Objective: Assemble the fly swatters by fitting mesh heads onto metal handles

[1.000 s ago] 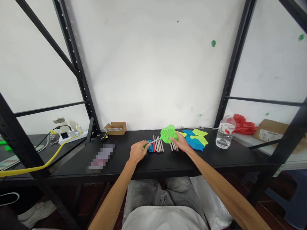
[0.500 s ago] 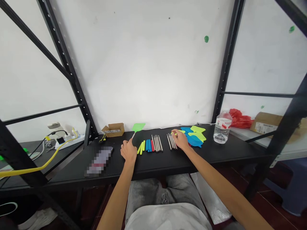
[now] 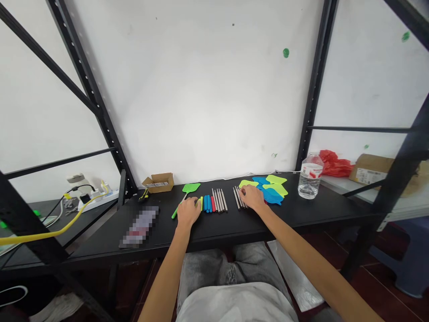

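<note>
A small green fly swatter (image 3: 191, 188) lies on the black table, its green handle just left of my left hand (image 3: 188, 212). That hand is closed over the yellow-green handle tubes (image 3: 201, 204), its fingers bent around one; most of them are hidden beneath it. Beside them lie several blue tubes (image 3: 207, 204) and a red tube (image 3: 213, 204), then a row of thin metal rods (image 3: 219, 201). My right hand (image 3: 253, 197) has its fingers pinched at a second group of metal rods (image 3: 237, 199), partly covering them.
Blue swatter heads (image 3: 272, 196) and yellow-green swatter heads (image 3: 276, 179) are piled right of my right hand. A water bottle (image 3: 310, 176) stands farther right. On the left are a small cardboard box (image 3: 161, 183), a blurred phone (image 3: 140, 226) and a yellow cable (image 3: 72, 219).
My left hand has let go of the green fly swatter, which now lies flat, and has moved right onto the yellow-green tubes. My right hand has curled its fingers at the rods.
</note>
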Demonstrator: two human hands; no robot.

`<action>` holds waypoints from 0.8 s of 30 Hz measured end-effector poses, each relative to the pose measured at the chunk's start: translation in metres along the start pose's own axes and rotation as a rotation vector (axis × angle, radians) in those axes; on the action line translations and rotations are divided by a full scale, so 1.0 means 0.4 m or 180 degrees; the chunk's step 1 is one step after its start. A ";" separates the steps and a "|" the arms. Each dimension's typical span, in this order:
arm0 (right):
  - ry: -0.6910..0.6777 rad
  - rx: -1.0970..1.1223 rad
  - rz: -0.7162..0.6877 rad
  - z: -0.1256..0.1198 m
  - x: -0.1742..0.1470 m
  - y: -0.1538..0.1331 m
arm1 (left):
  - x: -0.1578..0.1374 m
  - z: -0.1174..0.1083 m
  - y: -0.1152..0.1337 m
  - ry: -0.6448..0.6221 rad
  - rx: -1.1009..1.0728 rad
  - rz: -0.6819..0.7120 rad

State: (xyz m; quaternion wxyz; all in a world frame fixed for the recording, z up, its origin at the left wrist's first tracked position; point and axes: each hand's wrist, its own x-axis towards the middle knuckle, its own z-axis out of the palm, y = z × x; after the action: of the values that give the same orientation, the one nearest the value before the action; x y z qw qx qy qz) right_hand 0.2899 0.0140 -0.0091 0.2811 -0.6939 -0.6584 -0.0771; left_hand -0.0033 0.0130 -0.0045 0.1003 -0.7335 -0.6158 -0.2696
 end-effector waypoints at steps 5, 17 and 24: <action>-0.0373 -0.0167 0.0028 0.002 -0.002 -0.005 | 0.002 0.012 -0.001 -0.0386 -0.0161 0.0121; -0.0603 -0.0304 -0.0145 0.020 -0.005 -0.061 | 0.003 0.010 -0.003 -0.0242 0.0022 -0.0192; -0.0840 -0.0354 0.0080 0.019 0.019 -0.083 | 0.003 0.003 -0.006 -0.0115 -0.0259 -0.0084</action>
State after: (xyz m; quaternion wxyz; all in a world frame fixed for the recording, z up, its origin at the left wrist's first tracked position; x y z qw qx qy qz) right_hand 0.2571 0.0237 -0.0022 0.1542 -0.7208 -0.6756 -0.0180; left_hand -0.0051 0.0150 -0.0053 0.0557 -0.7335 -0.6157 -0.2825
